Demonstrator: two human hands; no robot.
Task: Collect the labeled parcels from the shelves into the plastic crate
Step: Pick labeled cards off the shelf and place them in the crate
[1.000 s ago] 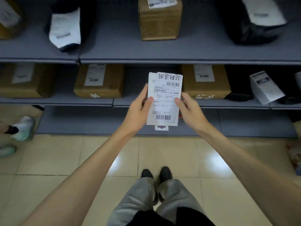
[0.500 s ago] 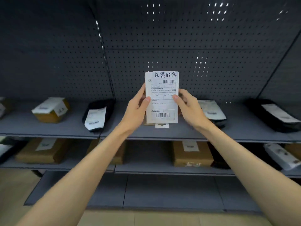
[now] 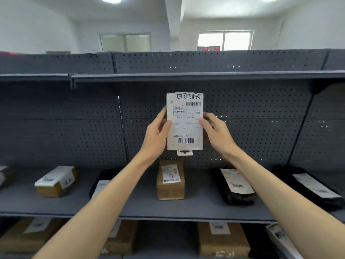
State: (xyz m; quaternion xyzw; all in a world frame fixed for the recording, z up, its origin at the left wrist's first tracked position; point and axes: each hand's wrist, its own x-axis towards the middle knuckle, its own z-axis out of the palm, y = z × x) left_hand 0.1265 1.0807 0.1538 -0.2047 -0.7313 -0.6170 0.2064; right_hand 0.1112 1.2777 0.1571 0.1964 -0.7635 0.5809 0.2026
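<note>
Parcel: flat white labelled packet (image 3: pixel 184 122), upright, raised in front of the grey perforated back panel (image 3: pixel 261 128).
Left hand (image 3: pixel 156 135): grips the packet's left edge, thumb on the label.
Right hand (image 3: pixel 216 133): grips the right edge, thumb on the label.
Below: grey metal shelf (image 3: pixel 196 208) carrying a brown cardboard box (image 3: pixel 170 186) and a black mailer bag (image 3: pixel 237 197).

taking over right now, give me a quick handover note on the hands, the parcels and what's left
Hands: left hand grips the left edge of the flat white labeled parcel; right hand grips its right edge. Parcel upright, label toward the camera.
On the middle shelf: cardboard box at centre, black bag to its right, smaller box at left. More lower boxes on the shelf below.
Done: one parcel in hand. Crate not in view.
Left: put this parcel in the crate, then collect the rest.
</note>
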